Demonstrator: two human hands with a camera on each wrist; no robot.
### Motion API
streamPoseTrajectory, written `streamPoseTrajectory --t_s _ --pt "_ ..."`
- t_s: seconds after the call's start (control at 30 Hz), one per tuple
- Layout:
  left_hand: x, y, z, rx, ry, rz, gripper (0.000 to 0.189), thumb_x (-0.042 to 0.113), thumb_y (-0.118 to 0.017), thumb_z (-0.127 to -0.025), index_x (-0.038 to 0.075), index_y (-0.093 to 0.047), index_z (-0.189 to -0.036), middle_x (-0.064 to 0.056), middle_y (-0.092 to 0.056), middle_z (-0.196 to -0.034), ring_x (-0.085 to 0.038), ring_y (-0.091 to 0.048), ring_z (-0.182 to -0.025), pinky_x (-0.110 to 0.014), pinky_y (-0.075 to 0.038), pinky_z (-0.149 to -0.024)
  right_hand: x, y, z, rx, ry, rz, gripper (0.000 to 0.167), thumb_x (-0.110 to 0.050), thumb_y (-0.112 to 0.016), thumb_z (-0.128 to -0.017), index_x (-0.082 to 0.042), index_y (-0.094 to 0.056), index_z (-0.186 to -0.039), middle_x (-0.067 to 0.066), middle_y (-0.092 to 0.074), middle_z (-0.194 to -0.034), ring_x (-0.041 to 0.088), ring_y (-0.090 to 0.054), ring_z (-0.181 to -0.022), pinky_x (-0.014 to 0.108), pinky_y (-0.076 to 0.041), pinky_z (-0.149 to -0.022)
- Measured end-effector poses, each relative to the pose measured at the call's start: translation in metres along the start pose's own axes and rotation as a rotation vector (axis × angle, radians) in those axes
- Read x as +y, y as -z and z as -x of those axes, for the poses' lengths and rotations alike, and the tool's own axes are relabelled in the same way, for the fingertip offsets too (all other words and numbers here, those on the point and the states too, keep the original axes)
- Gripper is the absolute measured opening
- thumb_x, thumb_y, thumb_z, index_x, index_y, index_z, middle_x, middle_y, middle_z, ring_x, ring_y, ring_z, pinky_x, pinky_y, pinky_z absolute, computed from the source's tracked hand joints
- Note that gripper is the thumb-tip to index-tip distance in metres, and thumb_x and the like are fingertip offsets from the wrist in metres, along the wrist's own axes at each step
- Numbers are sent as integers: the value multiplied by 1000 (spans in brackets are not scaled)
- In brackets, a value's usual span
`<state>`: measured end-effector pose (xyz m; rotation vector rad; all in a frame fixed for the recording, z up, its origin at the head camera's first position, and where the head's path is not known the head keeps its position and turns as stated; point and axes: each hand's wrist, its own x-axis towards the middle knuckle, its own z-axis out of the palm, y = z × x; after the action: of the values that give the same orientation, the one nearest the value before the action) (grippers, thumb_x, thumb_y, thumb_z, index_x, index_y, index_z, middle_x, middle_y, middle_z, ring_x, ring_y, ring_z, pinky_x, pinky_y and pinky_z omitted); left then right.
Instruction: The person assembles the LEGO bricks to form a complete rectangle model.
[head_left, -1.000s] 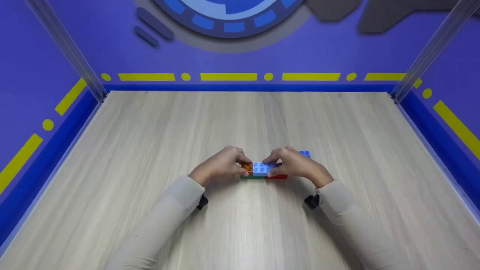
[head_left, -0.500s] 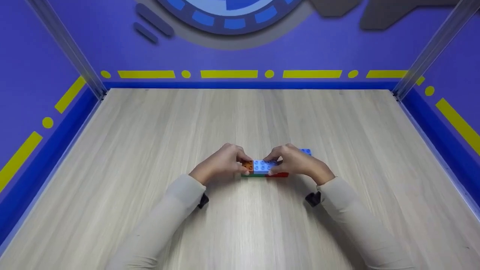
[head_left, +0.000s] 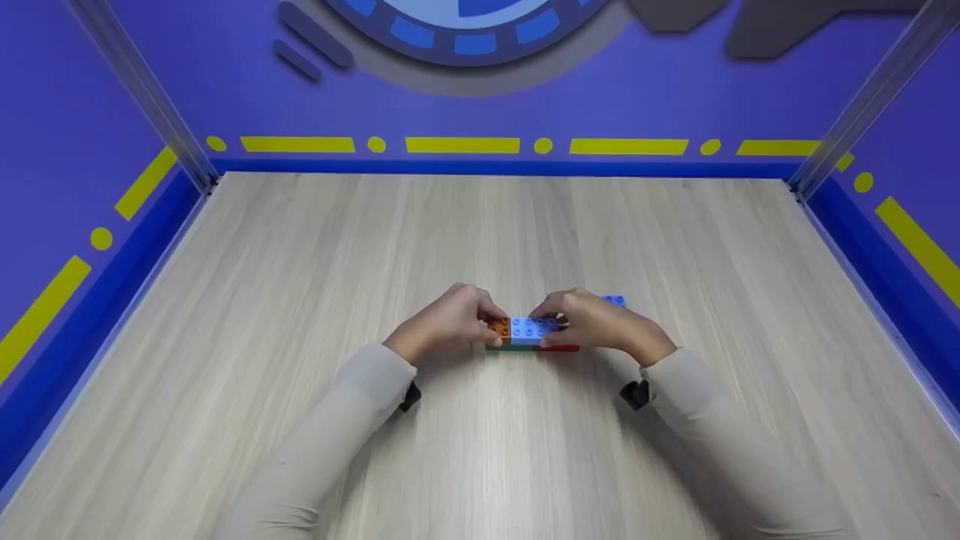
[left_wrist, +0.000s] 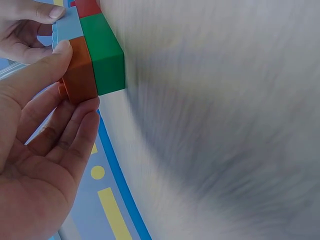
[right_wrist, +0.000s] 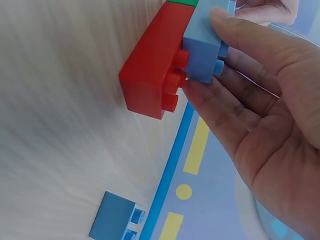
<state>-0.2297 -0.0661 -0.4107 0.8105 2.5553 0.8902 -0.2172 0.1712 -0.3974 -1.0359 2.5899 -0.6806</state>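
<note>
My left hand (head_left: 454, 322) pinches an orange building brick (left_wrist: 81, 75) between thumb and fingers. The orange brick sits on top of a green brick (left_wrist: 105, 52), flush with its end. Beside it on the same upper layer is a light blue brick (head_left: 527, 330), which my right hand (head_left: 592, 321) pinches at its right end. The light blue brick bridges the green brick and a red brick (right_wrist: 155, 65) in the bottom row. In the right wrist view, bare studs of the red brick show past the blue brick's end.
A separate blue brick (head_left: 613, 301) lies on the wooden table (head_left: 480, 450) just behind my right hand. Blue-purple panels (head_left: 480, 112) with yellow markings enclose the table at the back and both sides.
Both hands keep their pinch on the orange and light blue bricks, with hardly any movement. The whole head view has shifted slightly.
</note>
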Motion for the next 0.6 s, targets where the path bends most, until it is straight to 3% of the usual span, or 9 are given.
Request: streamPoseTrajectory --t_s 0.3,0.6 --pt "2 0 -1 -8 18 36 38 12 -82 -74 5 -73 -110 -8 -71 -99 -11 -52 -81 -21 -42 -70 6 7 2 -19 26 50 35 -11 -72 -85 -1 -67 -119 12 -68 -113 26 -65 -104 41 -54 -86" --pt "0 0 1 -9 40 31 40 13 -82 -75 6 -72 -113 -6 -70 -98 -11 -51 -81 -23 -43 -72 13 16 10 -11 -16 59 40 -14 -71 -87 -2 -64 -124 14 -64 -122 30 -60 -114 46 -50 -94"
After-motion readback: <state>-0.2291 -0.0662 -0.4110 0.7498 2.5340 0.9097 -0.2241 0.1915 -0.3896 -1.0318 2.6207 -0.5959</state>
